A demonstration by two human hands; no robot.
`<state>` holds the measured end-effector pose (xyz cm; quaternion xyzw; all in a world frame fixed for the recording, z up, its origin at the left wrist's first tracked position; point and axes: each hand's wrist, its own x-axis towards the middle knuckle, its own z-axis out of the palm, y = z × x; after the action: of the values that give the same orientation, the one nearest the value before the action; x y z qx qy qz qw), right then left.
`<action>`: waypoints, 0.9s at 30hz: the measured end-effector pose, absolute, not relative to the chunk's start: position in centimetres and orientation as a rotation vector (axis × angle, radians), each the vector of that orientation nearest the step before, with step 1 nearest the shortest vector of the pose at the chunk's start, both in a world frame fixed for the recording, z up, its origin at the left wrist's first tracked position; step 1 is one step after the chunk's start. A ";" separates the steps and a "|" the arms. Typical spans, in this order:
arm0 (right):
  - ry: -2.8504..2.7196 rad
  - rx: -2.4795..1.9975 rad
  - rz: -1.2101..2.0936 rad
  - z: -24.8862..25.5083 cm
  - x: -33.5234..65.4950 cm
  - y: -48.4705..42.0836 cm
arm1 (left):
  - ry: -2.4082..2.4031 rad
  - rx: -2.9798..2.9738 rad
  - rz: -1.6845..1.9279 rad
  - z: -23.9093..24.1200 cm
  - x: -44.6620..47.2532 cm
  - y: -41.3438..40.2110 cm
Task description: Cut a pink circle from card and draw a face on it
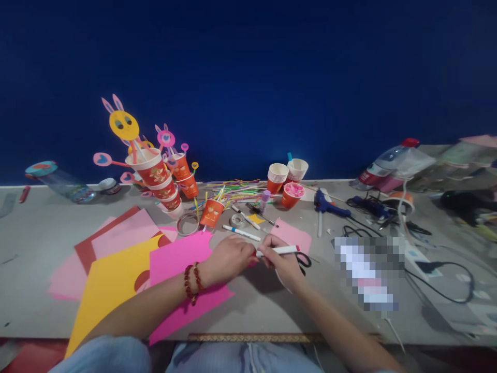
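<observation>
My right hand [280, 263] is closed around a white marker [285, 249] with a red end, held almost level above the table. My left hand [233, 255], a beaded bracelet [191, 284] on its wrist, meets it at the marker's other end. Its fingers are pinched together, and a bit of red or pink shows at their tips; what they hold is mostly hidden. Under my left forearm lie a bright pink sheet [171, 264] and a yellow sheet [112, 274] with rounded cut-outs. Black scissors handles [305, 262] show beside my right hand.
Behind my hands lie a blue-banded marker [240, 232], a tape roll [237, 220] and a glue stick [265, 200]. Decorated paper cups [155, 173] stand at left, plain cup stacks [277, 173] at centre. A glue gun [330, 204] and cables [438, 290] occupy the right.
</observation>
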<state>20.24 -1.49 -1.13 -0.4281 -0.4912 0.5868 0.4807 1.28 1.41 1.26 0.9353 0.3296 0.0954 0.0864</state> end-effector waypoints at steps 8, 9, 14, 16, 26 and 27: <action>-1.113 -1.026 1.257 1.7 22.5 -3.4 | 0.861 2.253 0.289 0.8 -2.5 -2.4; -1.035 -1.024 1.185 2.2 23.7 -3.0 | 0.932 2.129 0.307 0.5 -3.4 -2.4; -1.091 -1.250 1.191 1.1 26.0 -1.8 | 1.043 2.417 0.344 -1.4 -4.8 -1.8; -1.216 -1.322 1.310 -0.7 24.5 -1.9 | 0.821 2.621 0.364 -2.4 -3.9 -1.7; -1.524 -1.281 1.002 -4.1 21.1 -1.6 | 0.711 2.744 0.336 -5.3 -2.5 -1.6; -1.532 -1.279 0.966 -4.2 21.0 -1.6 | 0.708 2.750 0.338 -5.4 -2.6 -1.5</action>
<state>21.04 -1.57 -4.16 -0.5163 -0.6184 0.3901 0.4459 -2.55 -1.55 -5.42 0.9521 0.2450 0.1171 0.1404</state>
